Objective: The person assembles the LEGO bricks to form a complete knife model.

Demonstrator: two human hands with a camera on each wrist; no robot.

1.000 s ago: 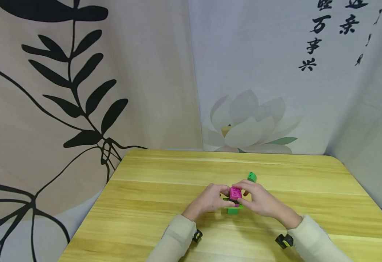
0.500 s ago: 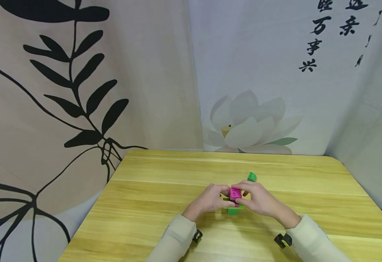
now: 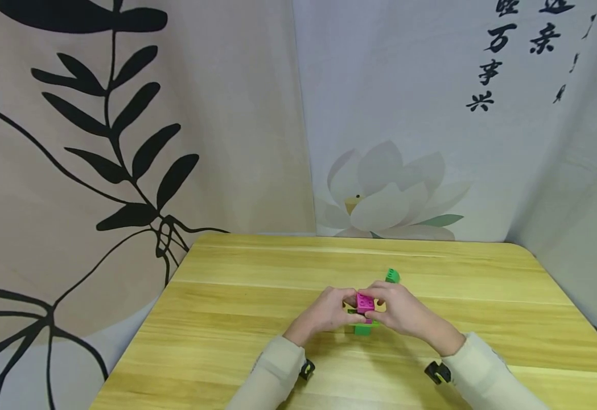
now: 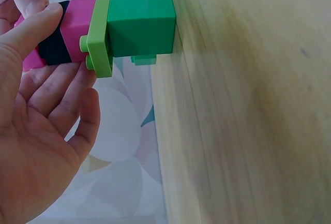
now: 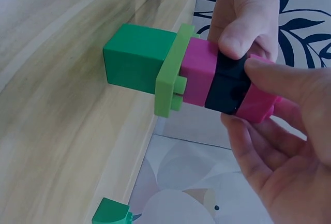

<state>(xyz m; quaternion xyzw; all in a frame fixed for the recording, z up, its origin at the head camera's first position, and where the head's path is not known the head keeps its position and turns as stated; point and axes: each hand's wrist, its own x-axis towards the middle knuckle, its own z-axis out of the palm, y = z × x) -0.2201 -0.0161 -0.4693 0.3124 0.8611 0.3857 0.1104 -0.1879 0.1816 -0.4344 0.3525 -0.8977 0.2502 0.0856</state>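
A short tower of toy building bricks stands on the table between the two hands. Its bottom is a green brick [image 4: 142, 23], topped by a lime plate [image 4: 101, 32]. Above that come a pink brick [image 5: 199, 71], a black brick [image 5: 226, 81] and, uppermost, another pink brick [image 3: 365, 303]. The left hand [image 3: 327, 310] grips the tower from the left, its thumb against the black brick. From the other side, the right hand [image 3: 403, 307] pinches the top pink brick between thumb and fingers, close to where it meets the black one.
A loose green brick [image 3: 392, 276] with a rounded side lies on the wooden table [image 3: 257, 267] just behind the right hand. Printed cloth curtains [image 3: 247, 142] hang beyond the table's far edge. Each wrist wears a small black camera.
The right hand and the top pink brick have shifted slightly to the left over the tower. The left hand keeps its grip in nearly the same place.
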